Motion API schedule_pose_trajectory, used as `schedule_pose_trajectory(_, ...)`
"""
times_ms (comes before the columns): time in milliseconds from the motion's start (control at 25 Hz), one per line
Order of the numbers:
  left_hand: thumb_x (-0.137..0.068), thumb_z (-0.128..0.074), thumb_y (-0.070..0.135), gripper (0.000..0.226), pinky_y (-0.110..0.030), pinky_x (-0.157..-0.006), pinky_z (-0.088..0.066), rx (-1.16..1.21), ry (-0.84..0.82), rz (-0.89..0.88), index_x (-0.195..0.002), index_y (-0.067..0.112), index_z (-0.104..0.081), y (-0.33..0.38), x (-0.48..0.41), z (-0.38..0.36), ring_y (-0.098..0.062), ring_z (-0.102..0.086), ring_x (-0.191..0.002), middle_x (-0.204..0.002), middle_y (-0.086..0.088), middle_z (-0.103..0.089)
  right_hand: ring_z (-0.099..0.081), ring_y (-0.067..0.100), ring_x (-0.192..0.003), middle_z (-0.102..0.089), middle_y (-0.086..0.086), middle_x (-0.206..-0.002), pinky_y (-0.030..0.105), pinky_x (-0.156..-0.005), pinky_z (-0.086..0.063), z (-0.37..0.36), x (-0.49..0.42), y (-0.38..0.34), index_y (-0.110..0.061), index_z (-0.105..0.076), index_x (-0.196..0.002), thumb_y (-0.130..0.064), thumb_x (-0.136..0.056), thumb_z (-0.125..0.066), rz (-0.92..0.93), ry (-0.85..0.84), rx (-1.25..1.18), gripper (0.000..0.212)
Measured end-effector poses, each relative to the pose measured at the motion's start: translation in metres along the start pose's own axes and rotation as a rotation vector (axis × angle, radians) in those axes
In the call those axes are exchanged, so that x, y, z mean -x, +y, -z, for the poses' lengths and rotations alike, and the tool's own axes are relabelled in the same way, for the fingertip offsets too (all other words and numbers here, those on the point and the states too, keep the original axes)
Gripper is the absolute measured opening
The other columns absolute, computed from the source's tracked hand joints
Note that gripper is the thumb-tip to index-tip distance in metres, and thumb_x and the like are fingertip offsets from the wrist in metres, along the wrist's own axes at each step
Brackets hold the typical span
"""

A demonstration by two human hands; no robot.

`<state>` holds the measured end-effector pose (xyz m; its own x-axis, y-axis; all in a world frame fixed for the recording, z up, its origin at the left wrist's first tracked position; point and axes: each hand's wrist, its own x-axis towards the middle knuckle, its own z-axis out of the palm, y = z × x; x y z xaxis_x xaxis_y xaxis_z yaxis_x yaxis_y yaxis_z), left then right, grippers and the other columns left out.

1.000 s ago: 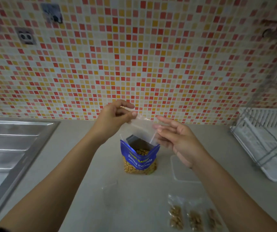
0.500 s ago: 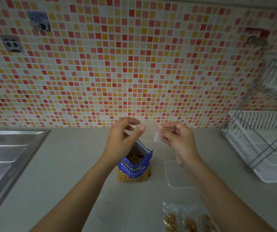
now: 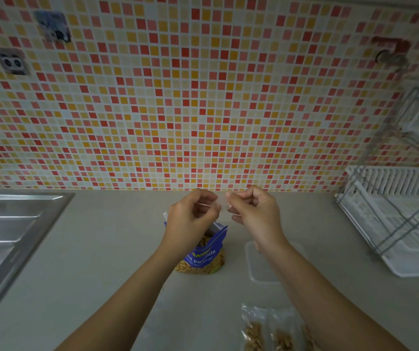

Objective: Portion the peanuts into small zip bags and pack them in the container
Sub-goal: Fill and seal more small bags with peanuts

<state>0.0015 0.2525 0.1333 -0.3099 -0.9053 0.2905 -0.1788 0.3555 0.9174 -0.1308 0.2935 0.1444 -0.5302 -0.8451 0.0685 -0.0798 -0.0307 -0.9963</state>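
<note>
Up above the open blue peanut bag (image 3: pixel 202 252), the left hand (image 3: pixel 190 219) and right hand (image 3: pixel 255 211) pinch a small clear zip bag (image 3: pixel 222 204) between their fingertips. Filled zip bags (image 3: pixel 271 330) lie nearer, beneath the right forearm, with the clear container (image 3: pixel 254 269) just beside the peanut bag.

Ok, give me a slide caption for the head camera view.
Both hands pinch a clear zip bag above the open peanut bag.

Filled zip bags (image 3: pixel 276 330) cut by bottom edge

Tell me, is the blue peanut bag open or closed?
Open: the blue peanut bag stands upright with its top spread, peanuts visible inside.
</note>
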Motion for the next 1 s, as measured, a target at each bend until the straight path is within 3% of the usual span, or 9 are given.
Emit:
schedule_pose_trajectory(280,-0.086,-0.063,0.023,0.005,-0.019,-0.07,-0.057,-0.025,-0.002,0.076,-0.083,0.024,-0.067,-0.005,-0.004,-0.003,-0.007,-0.068,-0.071,-0.074,0.005,-0.07,-0.069,0.01,-0.065,-0.071,0.001,-0.073,0.025,-0.058,-0.055,0.002,-0.002,0.004,-0.013,-0.06,-0.071,-0.028,-0.077,-0.074,0.011,-0.008,0.033,0.021)
schedule_pose_trajectory(360,-0.087,-0.062,0.024,0.01,-0.013,-0.066,-0.053,-0.128,0.019,0.041,-0.081,0.021,-0.07,-0.007,-0.005,-0.001,-0.002,-0.064,-0.068,-0.069,0.01,-0.068,-0.069,0.014,-0.067,-0.07,0.003,-0.07,0.029,-0.066,-0.057,0.004,-0.004,0.008,-0.013,-0.062,-0.075,-0.03,-0.076,-0.075,-0.004,-0.045,0.027,0.021)
schedule_pose_trajectory(480,-0.087,-0.061,0.027,0.014,-0.005,-0.06,-0.046,-0.205,0.048,0.031,-0.08,0.021,-0.071,-0.007,-0.005,0.0,0.002,-0.06,-0.067,-0.063,0.013,-0.064,-0.07,0.017,-0.076,-0.07,0.001,-0.079,0.033,-0.077,-0.057,0.009,-0.005,0.012,-0.017,-0.064,-0.089,-0.03,-0.073,-0.076,-0.006,-0.138,0.088,0.023)
schedule_pose_trajectory(680,-0.088,-0.061,0.023,0.014,-0.008,-0.056,-0.05,-0.153,0.041,0.122,-0.076,0.022,-0.069,-0.007,-0.005,0.0,-0.004,-0.064,-0.059,-0.063,0.003,-0.068,-0.066,0.008,-0.087,-0.068,-0.009,-0.088,0.027,-0.081,-0.053,0.016,-0.006,0.016,-0.02,-0.067,-0.103,-0.025,-0.079,-0.072,0.064,-0.181,0.249,0.026)
schedule_pose_trajectory(800,-0.088,-0.062,0.018,0.009,-0.013,-0.061,-0.054,-0.087,-0.012,0.17,-0.09,0.016,-0.07,-0.005,-0.005,0.0,-0.01,-0.068,-0.061,-0.07,-0.005,-0.072,-0.068,0.01,-0.088,-0.071,-0.006,-0.099,0.033,-0.087,-0.055,0.018,-0.008,0.018,-0.021,-0.069,-0.107,-0.026,-0.083,-0.067,0.097,-0.175,0.279,0.024)
schedule_pose_trajectory(920,-0.088,-0.062,0.016,0.014,-0.014,-0.064,-0.056,-0.144,-0.122,0.136,-0.099,0.014,-0.07,-0.004,-0.007,0.004,-0.012,-0.07,-0.064,-0.073,-0.004,-0.072,-0.068,0.009,-0.087,-0.069,-0.006,-0.107,0.033,-0.087,-0.055,0.02,-0.011,0.015,-0.022,-0.069,-0.108,-0.027,-0.084,-0.067,0.101,-0.187,0.29,0.025)
schedule_pose_trajectory(1000,-0.088,-0.061,0.016,0.012,-0.011,-0.061,-0.054,-0.187,-0.139,0.126,-0.096,0.014,-0.07,-0.005,-0.008,0.005,-0.007,-0.068,-0.06,-0.07,0.0,-0.07,-0.066,0.007,-0.089,-0.062,-0.007,-0.117,0.025,-0.083,-0.055,0.022,-0.01,0.013,-0.024,-0.066,-0.113,-0.029,-0.082,-0.068,0.127,-0.24,0.348,0.031)
